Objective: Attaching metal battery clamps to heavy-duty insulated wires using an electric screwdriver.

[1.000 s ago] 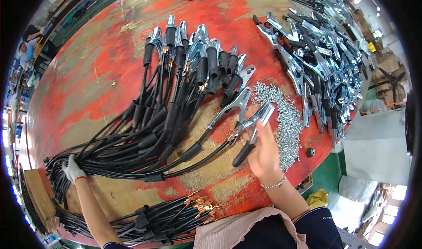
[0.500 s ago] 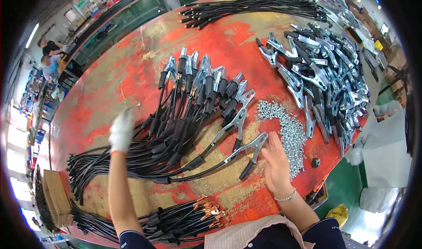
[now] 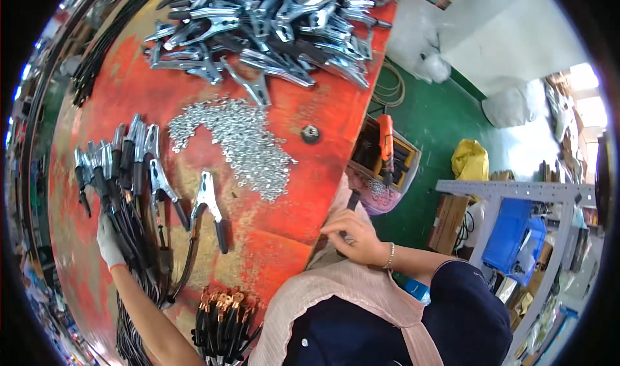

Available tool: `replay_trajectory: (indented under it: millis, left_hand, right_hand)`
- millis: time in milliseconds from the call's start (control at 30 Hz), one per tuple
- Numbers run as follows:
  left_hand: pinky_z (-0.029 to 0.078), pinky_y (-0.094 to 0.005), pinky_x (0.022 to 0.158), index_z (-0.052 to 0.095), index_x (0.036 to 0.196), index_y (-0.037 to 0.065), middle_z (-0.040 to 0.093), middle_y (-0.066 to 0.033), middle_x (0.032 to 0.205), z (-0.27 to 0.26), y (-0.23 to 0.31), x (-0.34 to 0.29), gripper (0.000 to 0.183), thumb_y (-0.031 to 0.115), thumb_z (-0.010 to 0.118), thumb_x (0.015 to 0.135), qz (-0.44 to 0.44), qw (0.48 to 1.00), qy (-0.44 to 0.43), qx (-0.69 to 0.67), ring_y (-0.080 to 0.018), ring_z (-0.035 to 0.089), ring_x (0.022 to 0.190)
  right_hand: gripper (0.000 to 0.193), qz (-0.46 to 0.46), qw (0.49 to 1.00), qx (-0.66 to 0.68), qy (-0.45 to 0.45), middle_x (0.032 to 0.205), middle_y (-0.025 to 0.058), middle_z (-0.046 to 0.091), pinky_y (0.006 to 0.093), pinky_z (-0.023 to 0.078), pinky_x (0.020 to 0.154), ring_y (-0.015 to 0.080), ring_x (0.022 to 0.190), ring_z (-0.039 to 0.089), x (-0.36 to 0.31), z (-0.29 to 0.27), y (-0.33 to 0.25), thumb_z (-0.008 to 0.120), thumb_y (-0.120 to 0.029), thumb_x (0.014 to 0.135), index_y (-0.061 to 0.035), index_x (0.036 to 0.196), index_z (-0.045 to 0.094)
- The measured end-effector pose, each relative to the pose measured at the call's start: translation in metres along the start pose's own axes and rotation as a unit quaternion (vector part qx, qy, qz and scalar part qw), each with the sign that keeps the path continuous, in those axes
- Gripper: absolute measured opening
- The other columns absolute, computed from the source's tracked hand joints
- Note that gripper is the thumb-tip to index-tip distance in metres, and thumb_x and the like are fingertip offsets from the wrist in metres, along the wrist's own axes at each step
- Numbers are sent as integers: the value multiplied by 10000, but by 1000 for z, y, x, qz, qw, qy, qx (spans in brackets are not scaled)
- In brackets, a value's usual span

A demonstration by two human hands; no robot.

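My left hand [image 3: 111, 242], in a white glove, lies along the left side of a bundle of black cables [image 3: 132, 240], its fingers stretched out and partly hidden. Silver spring clamps with black grips top these cables. Two clamps lie apart on the bundle's right, the outermost clamp [image 3: 207, 198] with its jaws toward the far side. My bare right hand [image 3: 356, 238], with a bead bracelet at the wrist, is curled at the table's near right edge. Something dark shows within its fingers, too hidden to name.
Small silver nuts [image 3: 248, 150] are spread mid-table, with a black round part [image 3: 310, 134] beside them. Loose clamps [image 3: 278, 30] are heaped at the far side. Cables with copper lugs [image 3: 223, 301] lie close to me. An orange power tool [image 3: 386, 140] rests on a box beyond the table edge.
The view has swung to the right. My right hand has left the outermost clamp and drawn back to the table edge, curling. My left hand has come against the cable bundle.
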State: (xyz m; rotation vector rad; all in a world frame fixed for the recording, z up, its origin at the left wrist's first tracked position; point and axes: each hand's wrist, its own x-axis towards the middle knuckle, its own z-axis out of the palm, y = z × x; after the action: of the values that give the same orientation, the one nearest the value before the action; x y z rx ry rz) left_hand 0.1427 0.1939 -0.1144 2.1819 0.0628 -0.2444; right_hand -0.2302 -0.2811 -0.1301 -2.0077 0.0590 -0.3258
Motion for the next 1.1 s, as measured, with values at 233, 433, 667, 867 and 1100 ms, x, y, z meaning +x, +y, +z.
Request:
replay_trajectory:
  millis: [233,433,667,867,1100]
  left_hand:
    - [360,-318,1011,467,1330,3,532,-120,1299,-21,-6,-42,518,376,401,977,12,996,18,88,-214,502,1170]
    - [351,-335,1030,471,1328,8,540,-162,1304,20,25,-84,518,378,385,975,-11,978,48,203,-260,497,1221]
    - [387,-330,985,489,1292,34,560,-154,1256,17,53,-97,457,311,524,930,26,988,89,120,-237,525,1167]
    - [463,-291,765,461,1339,31,607,-103,1039,-6,50,-64,595,225,638,805,-111,993,13,39,-156,576,880]
    - [450,-277,616,624,1007,36,606,-53,827,-10,44,-32,247,231,668,862,-145,925,-69,-344,-125,567,699]
  right_hand:
    - [179,177,967,-100,152,951,122,621,324,496,751,257,872,605,-43,-32,74,566,3,847,-33,1014,618]
    - [216,-133,978,-38,156,936,122,622,339,489,714,277,827,603,67,-31,25,630,78,776,-23,966,613]
    - [284,-140,916,-376,-15,1004,89,605,389,482,784,284,916,587,197,-39,-24,661,-259,788,-127,1039,649]
    - [357,1,954,-288,-81,968,77,611,334,478,787,263,891,604,182,-32,-32,745,-178,704,-100,1037,642]
    - [320,42,974,-222,-25,932,93,597,315,459,755,245,838,586,167,-26,-31,739,-94,712,-41,1007,626]
